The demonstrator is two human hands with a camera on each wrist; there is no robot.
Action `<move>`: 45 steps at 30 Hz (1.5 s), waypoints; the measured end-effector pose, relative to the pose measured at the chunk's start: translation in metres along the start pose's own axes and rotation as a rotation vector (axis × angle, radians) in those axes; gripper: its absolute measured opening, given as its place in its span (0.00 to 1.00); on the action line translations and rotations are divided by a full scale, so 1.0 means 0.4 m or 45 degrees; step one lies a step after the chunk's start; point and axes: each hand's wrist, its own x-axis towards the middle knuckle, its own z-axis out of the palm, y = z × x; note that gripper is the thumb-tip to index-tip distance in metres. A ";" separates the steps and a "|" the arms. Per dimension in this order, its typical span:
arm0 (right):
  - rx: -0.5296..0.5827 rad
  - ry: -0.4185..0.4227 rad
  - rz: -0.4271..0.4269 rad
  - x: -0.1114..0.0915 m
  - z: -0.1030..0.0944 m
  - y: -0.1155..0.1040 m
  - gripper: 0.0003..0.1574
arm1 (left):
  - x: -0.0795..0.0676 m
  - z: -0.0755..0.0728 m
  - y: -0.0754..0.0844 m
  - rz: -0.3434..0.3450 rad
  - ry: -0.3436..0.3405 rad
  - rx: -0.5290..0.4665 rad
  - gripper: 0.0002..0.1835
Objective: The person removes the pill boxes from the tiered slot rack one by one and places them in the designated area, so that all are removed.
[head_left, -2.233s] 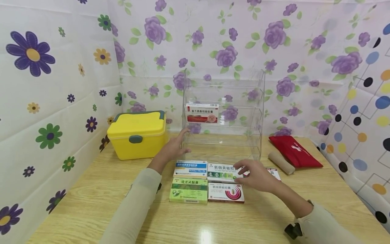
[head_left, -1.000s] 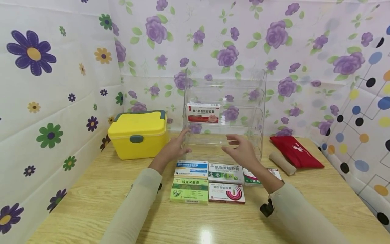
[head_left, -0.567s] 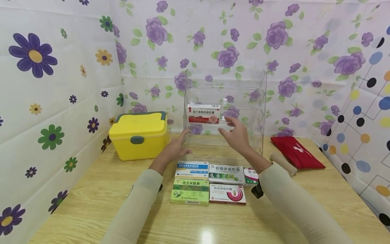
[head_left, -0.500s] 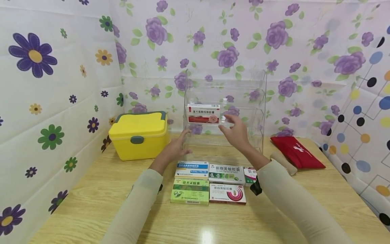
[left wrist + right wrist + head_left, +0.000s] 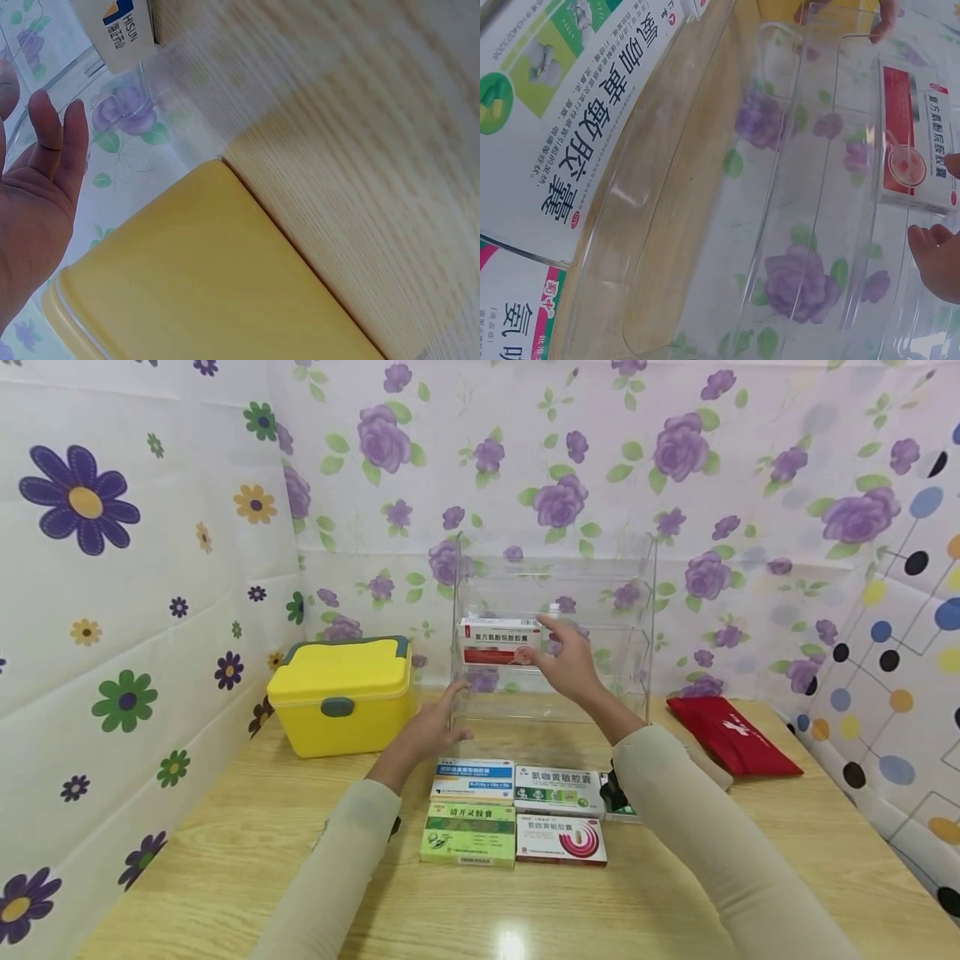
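A clear acrylic display rack (image 5: 555, 706) stands at the back of the table. On one of its tiers sits a red-and-white medicine box (image 5: 498, 643). My right hand (image 5: 572, 664) pinches that box at its right end, thumb on the front face and forefinger at the top corner; the right wrist view shows fingertips (image 5: 930, 240) beside its end. At the rack's left side rests my left hand (image 5: 429, 727), fingers fairly straight against the panel. In front lie a blue-and-white box (image 5: 472, 781), a green box (image 5: 468, 835), a grey-white box (image 5: 558, 789) and a white-and-magenta box (image 5: 562, 839).
A yellow lidded case (image 5: 341, 697) stands left of the rack. To the right lie a red first-aid pouch (image 5: 731, 735) and a tan roll (image 5: 712, 760), partly hidden by my right sleeve. Another medicine box (image 5: 621, 810) is mostly covered by that forearm.
My right hand has risen from above the table boxes to the rack and now touches the red-and-white box. The left hand stays at the rack's side.
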 end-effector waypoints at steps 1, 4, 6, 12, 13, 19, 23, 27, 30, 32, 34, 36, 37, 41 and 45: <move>-0.011 -0.019 -0.001 0.002 0.000 0.003 0.40 | 0.000 0.001 0.000 0.001 -0.002 -0.007 0.47; -0.050 -0.049 -0.023 0.004 0.000 0.008 0.38 | 0.000 0.004 -0.001 0.001 0.002 -0.007 0.47; -0.071 -0.054 -0.047 0.005 0.000 0.008 0.36 | 0.000 0.005 -0.002 0.008 0.005 -0.007 0.47; -0.074 -0.022 -0.045 0.003 0.001 0.003 0.31 | 0.001 0.004 -0.005 0.023 0.012 0.002 0.47; -0.071 -0.012 -0.042 0.003 0.001 0.002 0.31 | 0.001 0.004 -0.005 0.023 0.012 0.005 0.47; -0.016 0.074 -0.047 0.009 0.007 -0.003 0.24 | 0.004 0.002 0.000 0.008 0.008 0.012 0.47; -0.008 0.110 -0.056 0.021 0.007 0.002 0.18 | 0.004 0.003 0.003 0.006 0.013 0.007 0.47; 0.018 0.105 -0.049 0.027 0.007 0.006 0.18 | 0.001 0.004 0.003 0.003 0.009 -0.015 0.47; 0.039 0.105 -0.039 0.027 0.006 0.002 0.18 | -0.003 0.007 0.000 0.002 0.001 -0.019 0.47; 0.055 0.124 -0.025 0.028 0.003 -0.003 0.18 | -0.005 0.008 -0.001 0.008 0.002 -0.019 0.47; 0.091 0.156 -0.011 0.030 -0.002 -0.010 0.18 | -0.005 0.010 -0.002 0.018 0.006 -0.019 0.47; 0.117 0.184 -0.001 0.032 -0.010 -0.016 0.18 | -0.004 0.010 -0.002 0.018 0.007 -0.019 0.47; 0.129 0.199 0.008 0.034 -0.014 -0.018 0.18 | -0.004 0.010 -0.002 0.017 0.009 -0.016 0.47; 0.158 0.239 0.024 0.040 -0.029 -0.023 0.19 | -0.002 0.010 -0.003 0.009 0.008 -0.009 0.47; 0.188 0.254 0.037 0.038 -0.041 -0.026 0.21 | -0.003 0.008 -0.002 -0.003 0.012 0.001 0.47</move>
